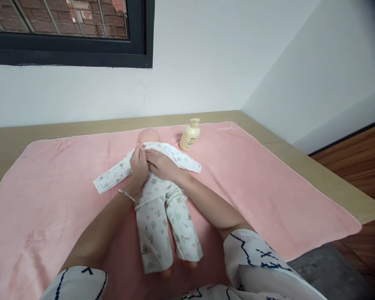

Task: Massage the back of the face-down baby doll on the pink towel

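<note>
A baby doll (149,135) lies on its back, its head toward the wall. It wears a long-sleeved white shirt (170,152) with a small print, sleeves spread to both sides, and matching trousers (156,233). My left hand (139,164) is closed at the front of the shirt, near the collar, with its fingers pinched on the cloth. Against it from the other side, my right hand (162,163) has its fingers bent together on the same part of the shirt. Both hands hide the shirt's front and the exact grip of the fingertips. The doll's feet (190,264) show below the trouser legs.
A pink blanket (253,179) lies under the doll, over a beige surface (300,158). A cream pump bottle (190,135) stands upright on it, right of the doll's head. Behind are a white wall (190,62) and a dark-framed window (143,33). Wooden panelling (356,166) is at right.
</note>
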Available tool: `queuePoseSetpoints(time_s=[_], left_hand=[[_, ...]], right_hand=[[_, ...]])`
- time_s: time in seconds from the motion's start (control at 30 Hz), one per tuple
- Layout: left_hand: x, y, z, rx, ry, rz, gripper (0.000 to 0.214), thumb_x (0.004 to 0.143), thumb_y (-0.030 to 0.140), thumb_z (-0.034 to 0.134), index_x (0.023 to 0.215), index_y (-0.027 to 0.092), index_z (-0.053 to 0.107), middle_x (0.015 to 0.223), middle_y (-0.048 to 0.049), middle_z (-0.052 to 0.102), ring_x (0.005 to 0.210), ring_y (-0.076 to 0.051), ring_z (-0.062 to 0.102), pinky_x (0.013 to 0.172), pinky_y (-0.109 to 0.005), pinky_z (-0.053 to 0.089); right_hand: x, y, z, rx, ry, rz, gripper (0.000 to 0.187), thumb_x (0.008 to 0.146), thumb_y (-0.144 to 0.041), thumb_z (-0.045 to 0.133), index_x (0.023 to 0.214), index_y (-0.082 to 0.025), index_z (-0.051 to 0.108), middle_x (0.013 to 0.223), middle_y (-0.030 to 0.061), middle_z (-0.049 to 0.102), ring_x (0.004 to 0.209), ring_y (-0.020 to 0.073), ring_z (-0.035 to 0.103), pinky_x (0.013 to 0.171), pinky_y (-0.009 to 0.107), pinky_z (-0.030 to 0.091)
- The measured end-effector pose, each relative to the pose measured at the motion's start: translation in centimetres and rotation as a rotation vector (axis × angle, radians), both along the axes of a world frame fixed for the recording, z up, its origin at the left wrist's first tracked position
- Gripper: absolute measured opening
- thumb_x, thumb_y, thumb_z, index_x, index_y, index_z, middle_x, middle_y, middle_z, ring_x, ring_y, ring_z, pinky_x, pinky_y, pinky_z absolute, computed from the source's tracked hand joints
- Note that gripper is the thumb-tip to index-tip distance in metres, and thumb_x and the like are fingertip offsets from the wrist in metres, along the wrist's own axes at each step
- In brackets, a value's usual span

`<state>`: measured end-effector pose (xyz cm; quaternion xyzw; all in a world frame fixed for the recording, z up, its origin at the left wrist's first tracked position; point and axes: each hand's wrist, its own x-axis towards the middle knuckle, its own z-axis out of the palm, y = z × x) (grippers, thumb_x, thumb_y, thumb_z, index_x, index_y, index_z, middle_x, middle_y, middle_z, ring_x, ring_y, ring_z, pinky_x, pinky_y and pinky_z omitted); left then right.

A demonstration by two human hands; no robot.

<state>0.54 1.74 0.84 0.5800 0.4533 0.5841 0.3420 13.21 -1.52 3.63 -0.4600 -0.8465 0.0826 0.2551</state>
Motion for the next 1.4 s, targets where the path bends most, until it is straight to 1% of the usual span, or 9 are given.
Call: queuePoseSetpoints(time_s=[0.1,0.27,0.37,0.47,0.57,0.73,0.97,1.2,1.4], left_hand=[[-0.2,0.1,-0.6,0.031,0.031,-0.014,0.035,0.101,0.036,0.04,0.113,0.018,0.067,0.121,-0.0113,0.072,0.118,-0.025,0.064,0.107,-0.042,0.049],[-0.4,-0.3,-0.7,0.045,0.078,0.014,0.037,0.101,0.037,0.038,0.114,0.018,0.067,0.124,-0.0117,0.071,0.121,-0.025,0.062,0.11,-0.043,0.046],[-0.4,-0.4,-0.9,0.041,0.072,0.011,0.038,0.101,0.038,0.037,0.114,0.018,0.066,0.122,-0.0116,0.071,0.119,-0.025,0.063,0.109,-0.043,0.047],[-0.5,-0.3,-1.2,0.054,0.087,0.008,0.037,0.1,0.037,0.037,0.113,0.018,0.066,0.121,-0.0123,0.071,0.117,-0.026,0.064,0.106,-0.044,0.048],[-0.6,-0.2,-1.6,0.077,0.154,0.007,0.037,0.099,0.036,0.039,0.117,0.017,0.065,0.124,-0.0136,0.07,0.12,-0.027,0.062,0.109,-0.046,0.046],[-0.7,-0.2,-1.6,0.082,0.226,0.056,0.036,0.098,0.033,0.039,0.117,0.017,0.066,0.123,-0.0134,0.07,0.119,-0.028,0.061,0.112,-0.048,0.044],[-0.8,0.2,-2.1,0.126,0.365,0.031,0.042,0.096,0.026,0.037,0.124,0.012,0.065,0.13,-0.0165,0.067,0.131,-0.029,0.057,0.123,-0.051,0.034],[-0.7,-0.8,-1.9,0.22,0.542,0.093,0.044,0.097,0.026,0.037,0.125,0.009,0.066,0.128,-0.0209,0.064,0.126,-0.033,0.056,0.113,-0.053,0.042],[-1.1,0.7,-2.1,0.199,0.659,0.007,0.048,0.096,0.027,0.037,0.131,0.004,0.06,0.139,-0.0255,0.06,0.136,-0.036,0.051,0.119,-0.058,0.035]], right_hand=[[2.0,1.2,-0.1,-0.079,-0.043,-0.124,0.049,0.103,-0.038,0.044,0.149,-0.021,0.052,0.162,0.0082,0.041,0.156,0.0296,0.027,0.128,0.058,0.017],[-0.1,-1.5,0.2,-0.12,-0.196,-0.454,0.067,0.105,-0.041,0.037,0.155,0.004,0.032,0.162,0.0301,0.03,0.155,0.0381,0.026,0.126,0.055,0.022],[-1.6,-2.8,0.4,-0.042,-0.292,-0.274,0.057,0.1,-0.02,0.039,0.154,-0.001,0.039,0.163,0.023,0.034,0.155,0.0362,0.026,0.128,0.053,0.019],[-0.5,-1.6,0.6,-0.053,-0.245,-0.078,0.052,0.102,-0.022,0.039,0.153,-0.017,0.046,0.165,0.0095,0.035,0.156,0.0315,0.026,0.129,0.056,0.016],[1.1,-0.2,0.6,-0.123,-0.15,-0.168,0.051,0.108,-0.038,0.031,0.154,-0.022,0.045,0.168,0.0094,0.029,0.157,0.0317,0.023,0.127,0.058,0.02],[-1.5,-2.6,0.3,-0.081,-0.247,-0.491,0.058,0.105,-0.032,0.037,0.155,-0.002,0.037,0.161,0.0301,0.033,0.152,0.0422,0.03,0.124,0.055,0.026],[0.2,-1.2,0.4,-0.091,-0.188,-0.145,0.048,0.105,-0.031,0.038,0.151,-0.025,0.05,0.166,0.0068,0.034,0.157,0.0324,0.023,0.127,0.058,0.017],[0.8,-0.6,-0.1,-0.014,-0.138,-0.596,0.056,0.105,-0.039,0.038,0.144,-0.002,0.052,0.145,0.026,0.056,0.141,0.0358,0.049,0.119,0.046,0.036],[-2.5,-3.4,-0.1,0.014,-0.298,-0.613,0.054,0.105,-0.029,0.032,0.147,-0.002,0.05,0.147,0.0279,0.054,0.139,0.038,0.052,0.118,0.048,0.038]])
